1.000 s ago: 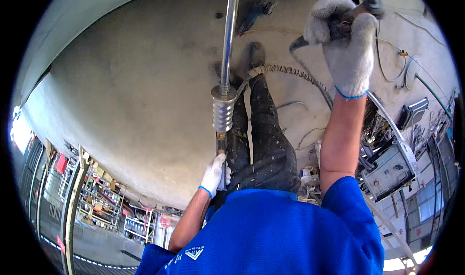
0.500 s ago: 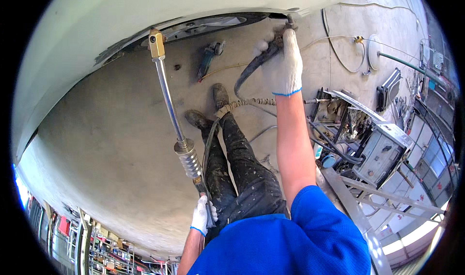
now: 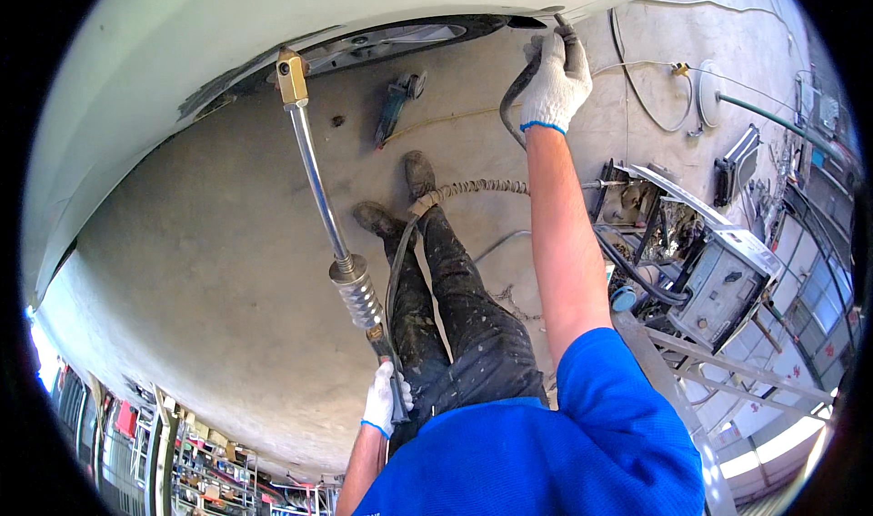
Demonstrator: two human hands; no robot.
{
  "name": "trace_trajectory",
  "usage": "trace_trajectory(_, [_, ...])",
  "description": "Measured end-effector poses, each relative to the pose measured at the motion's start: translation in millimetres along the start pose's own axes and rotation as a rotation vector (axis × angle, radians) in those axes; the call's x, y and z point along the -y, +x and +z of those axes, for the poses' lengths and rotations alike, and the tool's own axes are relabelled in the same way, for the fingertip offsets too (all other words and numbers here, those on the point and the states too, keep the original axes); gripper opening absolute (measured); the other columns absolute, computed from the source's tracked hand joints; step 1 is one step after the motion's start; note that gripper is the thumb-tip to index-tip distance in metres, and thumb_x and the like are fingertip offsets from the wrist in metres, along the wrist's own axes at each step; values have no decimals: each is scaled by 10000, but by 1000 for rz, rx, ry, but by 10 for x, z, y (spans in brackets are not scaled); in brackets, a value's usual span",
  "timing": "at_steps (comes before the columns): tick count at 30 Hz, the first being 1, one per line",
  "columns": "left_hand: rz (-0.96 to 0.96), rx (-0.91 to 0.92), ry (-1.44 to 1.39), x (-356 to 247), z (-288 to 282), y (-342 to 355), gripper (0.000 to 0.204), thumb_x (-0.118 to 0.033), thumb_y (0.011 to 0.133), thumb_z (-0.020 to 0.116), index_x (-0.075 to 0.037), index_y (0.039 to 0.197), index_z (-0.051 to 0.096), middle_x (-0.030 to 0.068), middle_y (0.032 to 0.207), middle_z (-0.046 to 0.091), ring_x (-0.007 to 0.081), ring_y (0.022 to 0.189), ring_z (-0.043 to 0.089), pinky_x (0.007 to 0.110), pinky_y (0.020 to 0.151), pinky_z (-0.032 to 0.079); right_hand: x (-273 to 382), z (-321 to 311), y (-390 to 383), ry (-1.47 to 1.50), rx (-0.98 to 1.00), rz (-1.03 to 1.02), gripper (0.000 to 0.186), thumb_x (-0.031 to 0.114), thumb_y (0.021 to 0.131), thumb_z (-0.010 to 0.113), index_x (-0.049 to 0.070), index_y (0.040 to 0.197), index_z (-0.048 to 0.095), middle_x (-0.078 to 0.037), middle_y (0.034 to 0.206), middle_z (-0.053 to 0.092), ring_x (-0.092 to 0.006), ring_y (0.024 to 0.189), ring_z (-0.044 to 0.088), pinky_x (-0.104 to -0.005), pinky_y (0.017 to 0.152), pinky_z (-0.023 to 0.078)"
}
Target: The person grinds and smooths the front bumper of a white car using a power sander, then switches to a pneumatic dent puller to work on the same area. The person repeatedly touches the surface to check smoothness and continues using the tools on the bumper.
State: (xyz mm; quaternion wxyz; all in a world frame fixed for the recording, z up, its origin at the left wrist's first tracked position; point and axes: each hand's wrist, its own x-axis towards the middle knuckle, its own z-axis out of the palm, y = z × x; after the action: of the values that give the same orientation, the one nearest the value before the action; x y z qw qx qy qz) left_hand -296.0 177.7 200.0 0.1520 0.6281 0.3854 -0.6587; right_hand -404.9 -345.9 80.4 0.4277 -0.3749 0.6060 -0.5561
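My gloved left hand (image 3: 384,393) is closed on the handle of a slide-hammer puller (image 3: 311,166), which has a steel shaft, ribbed weight (image 3: 356,293) and brass head (image 3: 293,78). That head overlaps the lower edge of a pale car body (image 3: 182,34); whether it touches, I cannot tell. My gloved right hand (image 3: 555,80) grips a dark tool with a thick cable (image 3: 514,98), its tip at the panel's lower edge beside the wheel opening. Part of a wheel (image 3: 400,43) shows under the panel. My fingers partly hide the tool.
A teal angle grinder (image 3: 391,111) lies on the concrete floor (image 3: 200,252). Hoses and a coiled cable (image 3: 482,186) run across it. At the right stand a machine cart (image 3: 718,289), metal frames and a stand (image 3: 709,98). Cluttered shelving (image 3: 209,466) shows at the lower left.
The view has shifted, bringing the car panel, wheel and puller's brass head into sight. My right hand has moved to the panel's edge, lately a little up and rightward. My left hand keeps its grip.
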Motion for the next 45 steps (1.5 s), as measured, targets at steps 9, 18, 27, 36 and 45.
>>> trace_trajectory(9, [3, 4, 2, -69, 54, -47, 553, -670, 941, 525, -123, 864, 552, 38, 645, 569, 173, 500, 557, 329, 447, 475, -59, 78, 48, 0, -35, -13, 144, 109, 985, 643, -17, 1027, 697, -64, 808, 688, -129, 689, 639, -284, 657, 551])
trace_trajectory(18, [0, 9, -6, -57, 4, -14, 566, -678, 936, 539, -114, 888, 557, 43, 649, 580, 170, 500, 564, 330, 454, 493, -96, 94, 6, -51, -78, -5, 168, 109, 983, 654, -39, 1055, 688, -80, 797, 687, -143, 665, 642, -293, 624, 549])
trace_trajectory(27, [7, -1, 3, -31, -5, -10, 540, -656, 939, 557, -118, 896, 556, 40, 649, 583, 170, 498, 569, 332, 450, 489, 17, 96, 21, -36, -70, -27, 189, 120, 989, 649, -55, 1058, 670, -107, 801, 690, -171, 669, 656, -313, 622, 550])
trace_trajectory(36, [26, 3, 14, -56, 3, -19, 519, -638, 949, 547, -122, 885, 546, 42, 645, 570, 171, 497, 566, 322, 442, 478, -54, 38, 13, -27, -70, 17, 173, 109, 984, 644, -53, 1041, 666, -111, 800, 688, -177, 666, 656, -313, 624, 556])
trace_trajectory(45, [25, 12, 17, -41, -31, 32, 510, -620, 966, 519, -116, 891, 547, 45, 648, 577, 171, 494, 567, 329, 440, 482, -19, 37, 48, -99, -69, 24, 218, 135, 979, 659, -55, 1083, 682, -105, 872, 715, -176, 697, 682, -308, 614, 563])
